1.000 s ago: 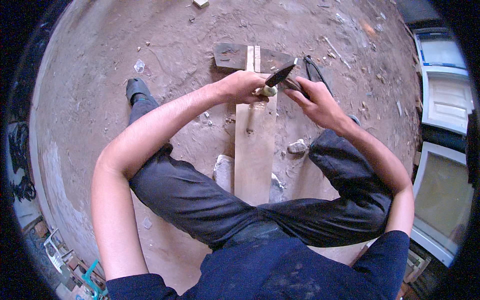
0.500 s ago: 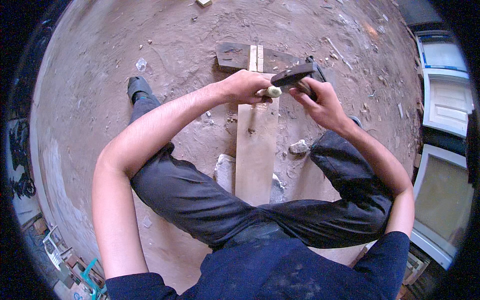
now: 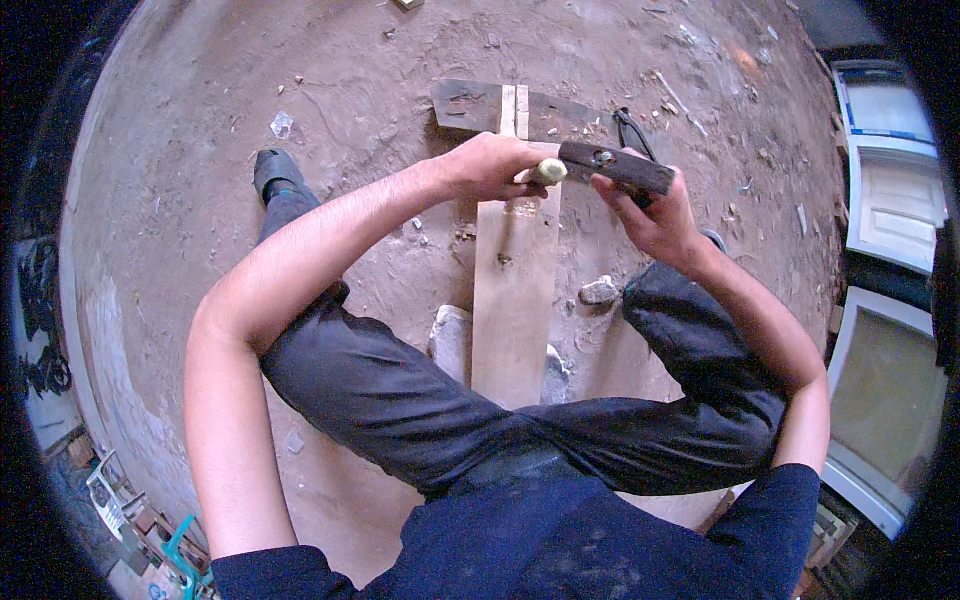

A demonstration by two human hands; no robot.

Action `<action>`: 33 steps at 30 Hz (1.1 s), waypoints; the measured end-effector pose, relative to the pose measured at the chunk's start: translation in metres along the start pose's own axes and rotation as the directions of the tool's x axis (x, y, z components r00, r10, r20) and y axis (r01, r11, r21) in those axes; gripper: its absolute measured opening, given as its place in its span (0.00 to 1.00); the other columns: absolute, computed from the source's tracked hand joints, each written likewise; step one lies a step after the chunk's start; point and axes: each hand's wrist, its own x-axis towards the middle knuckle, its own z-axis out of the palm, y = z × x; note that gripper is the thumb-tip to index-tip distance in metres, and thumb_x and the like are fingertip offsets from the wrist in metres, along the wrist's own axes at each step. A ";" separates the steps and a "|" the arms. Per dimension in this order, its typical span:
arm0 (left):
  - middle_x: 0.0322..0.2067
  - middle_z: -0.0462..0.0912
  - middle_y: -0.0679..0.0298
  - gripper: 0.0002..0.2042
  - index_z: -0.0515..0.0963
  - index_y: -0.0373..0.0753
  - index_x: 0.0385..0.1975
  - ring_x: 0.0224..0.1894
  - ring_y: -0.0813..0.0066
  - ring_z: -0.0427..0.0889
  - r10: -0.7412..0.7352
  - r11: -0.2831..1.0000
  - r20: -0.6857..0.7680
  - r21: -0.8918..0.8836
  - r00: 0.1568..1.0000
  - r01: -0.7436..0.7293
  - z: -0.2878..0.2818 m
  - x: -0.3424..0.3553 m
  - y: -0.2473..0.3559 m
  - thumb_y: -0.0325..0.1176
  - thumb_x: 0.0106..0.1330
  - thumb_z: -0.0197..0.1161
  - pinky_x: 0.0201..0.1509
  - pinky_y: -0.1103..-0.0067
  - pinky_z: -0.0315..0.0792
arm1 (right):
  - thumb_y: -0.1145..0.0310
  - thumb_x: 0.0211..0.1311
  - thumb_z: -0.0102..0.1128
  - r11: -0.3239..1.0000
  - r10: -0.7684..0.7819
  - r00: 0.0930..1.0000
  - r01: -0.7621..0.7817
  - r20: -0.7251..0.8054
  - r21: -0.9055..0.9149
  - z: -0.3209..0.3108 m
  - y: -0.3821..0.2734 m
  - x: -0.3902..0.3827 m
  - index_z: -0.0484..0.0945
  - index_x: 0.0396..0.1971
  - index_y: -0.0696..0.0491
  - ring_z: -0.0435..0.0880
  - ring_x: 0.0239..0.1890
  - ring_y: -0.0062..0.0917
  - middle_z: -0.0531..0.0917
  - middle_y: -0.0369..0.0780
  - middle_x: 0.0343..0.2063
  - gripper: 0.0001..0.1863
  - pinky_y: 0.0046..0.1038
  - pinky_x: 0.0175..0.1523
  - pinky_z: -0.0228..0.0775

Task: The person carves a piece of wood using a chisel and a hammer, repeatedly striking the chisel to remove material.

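My left hand (image 3: pixel 492 164) is closed round a chisel (image 3: pixel 550 172), whose pale rounded handle end points up; its blade is hidden beneath my fingers. The chisel is over the far part of a long light wooden plank (image 3: pixel 513 300) between my legs. Wrapped round a hammer's handle, my right hand (image 3: pixel 658 216) is just right of the chisel. The dark, blocky hammer head (image 3: pixel 612 167) lies close beside the handle end; I cannot tell whether they touch. Small pale chips and a dark knot mark the plank's surface near my left hand.
A dark board (image 3: pixel 468 106) lies across the plank's far end, with pale wood strips (image 3: pixel 515 108) over it. Stones (image 3: pixel 598 291) and a whitish block (image 3: pixel 451 335) flank the plank. Wood scraps litter the dirt floor. White-framed panels (image 3: pixel 890 195) stand at the right.
The hammer head has shifted right and slightly toward me, and has turned so its long side slopes down to the right. My left hand and the chisel have moved a little away from me.
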 end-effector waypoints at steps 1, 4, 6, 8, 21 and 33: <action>0.40 0.82 0.57 0.18 0.74 0.46 0.49 0.45 0.54 0.82 0.000 1.000 0.001 -0.001 1.000 0.000 0.002 0.000 -0.003 0.40 0.60 0.68 0.46 0.64 0.77 | 0.59 0.66 0.58 1.000 0.001 1.000 -0.001 0.000 0.000 0.001 0.003 0.003 0.78 0.41 0.53 0.79 0.25 0.48 0.78 0.51 0.21 0.13 0.41 0.30 0.69; 0.40 0.82 0.57 0.18 0.75 0.46 0.48 0.44 0.55 0.82 -0.027 0.999 0.017 0.043 0.999 0.026 0.007 0.000 -0.006 0.40 0.59 0.68 0.47 0.65 0.77 | 0.59 0.67 0.58 0.965 0.159 0.965 -0.107 0.209 -0.241 0.007 0.013 0.007 0.77 0.39 0.54 0.76 0.22 0.48 0.77 0.51 0.21 0.13 0.40 0.29 0.67; 0.40 0.82 0.58 0.18 0.75 0.46 0.47 0.45 0.55 0.82 0.028 0.997 0.020 0.066 0.999 -0.029 0.006 -0.002 -0.005 0.40 0.59 0.68 0.47 0.65 0.77 | 0.59 0.66 0.58 0.961 0.225 0.951 -0.181 0.210 -0.209 0.009 0.016 0.008 0.77 0.39 0.54 0.76 0.22 0.47 0.77 0.51 0.21 0.13 0.40 0.29 0.67; 0.41 0.81 0.59 0.17 0.75 0.46 0.47 0.47 0.57 0.81 0.102 0.992 0.004 0.068 0.995 -0.102 0.006 -0.003 -0.004 0.38 0.59 0.68 0.49 0.66 0.77 | 0.60 0.66 0.59 0.959 0.263 0.946 -0.234 0.191 -0.159 0.009 0.015 0.008 0.77 0.40 0.55 0.74 0.21 0.42 0.76 0.51 0.20 0.14 0.38 0.29 0.66; 0.41 0.81 0.55 0.21 0.71 0.45 0.53 0.45 0.52 0.81 0.071 0.997 -0.065 0.036 0.995 -0.069 0.005 -0.001 -0.006 0.41 0.61 0.67 0.47 0.64 0.77 | 0.60 0.65 0.58 0.944 0.211 0.949 -0.137 0.232 -0.299 0.006 0.002 0.006 0.75 0.39 0.54 0.81 0.29 0.50 0.80 0.52 0.24 0.13 0.45 0.33 0.70; 0.37 0.82 0.59 0.13 0.75 0.46 0.44 0.40 0.55 0.83 0.076 0.997 -0.058 0.028 0.995 -0.074 0.006 0.004 0.007 0.34 0.60 0.67 0.42 0.66 0.77 | 0.66 0.67 0.59 0.948 0.277 0.959 -0.283 0.058 0.148 -0.003 0.005 0.005 0.75 0.35 0.61 0.66 0.27 0.14 0.71 0.35 0.19 0.12 0.26 0.30 0.62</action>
